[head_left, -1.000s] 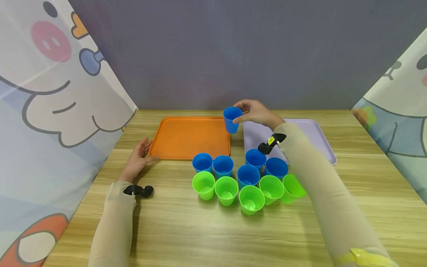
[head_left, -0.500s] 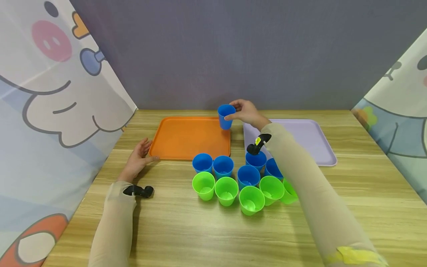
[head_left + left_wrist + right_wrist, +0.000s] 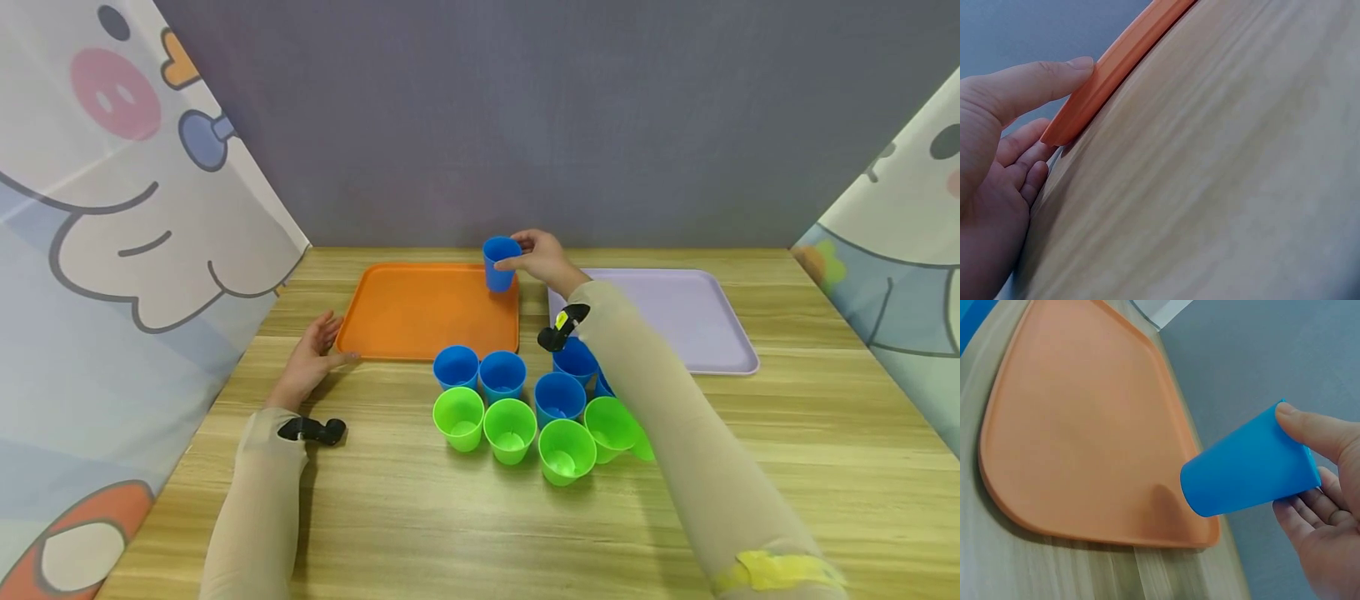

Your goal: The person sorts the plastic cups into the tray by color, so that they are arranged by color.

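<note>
My right hand [image 3: 542, 257] grips a blue cup [image 3: 498, 271] by its upper part, thumb on the near side and fingers behind. The cup is held over the back right corner of the orange tray [image 3: 420, 312]. In the right wrist view a small gap shows between the cup [image 3: 1244, 469] and the tray [image 3: 1085, 425], where a shadow falls. At the tray's front left corner rests my left hand [image 3: 306, 358]. Its thumb [image 3: 1054, 78] touches the orange rim, and the other fingers lie relaxed beside the corner.
Several blue cups [image 3: 456, 367] stand in front of the trays, with several green cups [image 3: 510, 429] nearer. My right forearm partly hides the rightmost ones. A lilac tray [image 3: 675, 325] lies at right. A grey panel [image 3: 555, 125] closes off the back of the wooden table [image 3: 420, 525].
My right hand has carried the blue cup leftward, from between the two trays to over the orange tray's back right corner. The left hand has stayed in place.
</note>
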A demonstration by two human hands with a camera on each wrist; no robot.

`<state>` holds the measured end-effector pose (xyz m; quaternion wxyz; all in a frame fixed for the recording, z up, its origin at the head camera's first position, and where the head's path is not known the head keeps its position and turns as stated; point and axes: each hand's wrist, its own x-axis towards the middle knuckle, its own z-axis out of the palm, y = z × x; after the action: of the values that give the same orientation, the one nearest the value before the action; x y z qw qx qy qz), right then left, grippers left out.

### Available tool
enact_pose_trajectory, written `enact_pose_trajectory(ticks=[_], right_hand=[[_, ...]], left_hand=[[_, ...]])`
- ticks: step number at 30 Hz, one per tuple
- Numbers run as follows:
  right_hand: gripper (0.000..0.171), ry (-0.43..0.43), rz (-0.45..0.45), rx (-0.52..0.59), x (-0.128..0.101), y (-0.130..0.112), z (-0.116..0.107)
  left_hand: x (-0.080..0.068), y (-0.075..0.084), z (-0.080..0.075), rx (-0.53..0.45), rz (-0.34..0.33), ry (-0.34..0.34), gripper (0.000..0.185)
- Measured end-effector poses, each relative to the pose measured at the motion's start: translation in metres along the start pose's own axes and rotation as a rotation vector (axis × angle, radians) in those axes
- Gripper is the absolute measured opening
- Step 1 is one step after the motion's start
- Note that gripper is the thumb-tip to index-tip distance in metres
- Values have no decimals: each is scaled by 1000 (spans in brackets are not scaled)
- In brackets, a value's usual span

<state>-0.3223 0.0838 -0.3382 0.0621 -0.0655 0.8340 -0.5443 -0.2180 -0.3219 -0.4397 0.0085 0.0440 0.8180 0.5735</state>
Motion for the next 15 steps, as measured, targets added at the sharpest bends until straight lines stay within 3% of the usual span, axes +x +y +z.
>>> enact_pose_trajectory(ticks=[15], right_hand=[[64,3,58,-6,3,8,14]], left_hand=[[1,-2,2,3,5,1,98]])
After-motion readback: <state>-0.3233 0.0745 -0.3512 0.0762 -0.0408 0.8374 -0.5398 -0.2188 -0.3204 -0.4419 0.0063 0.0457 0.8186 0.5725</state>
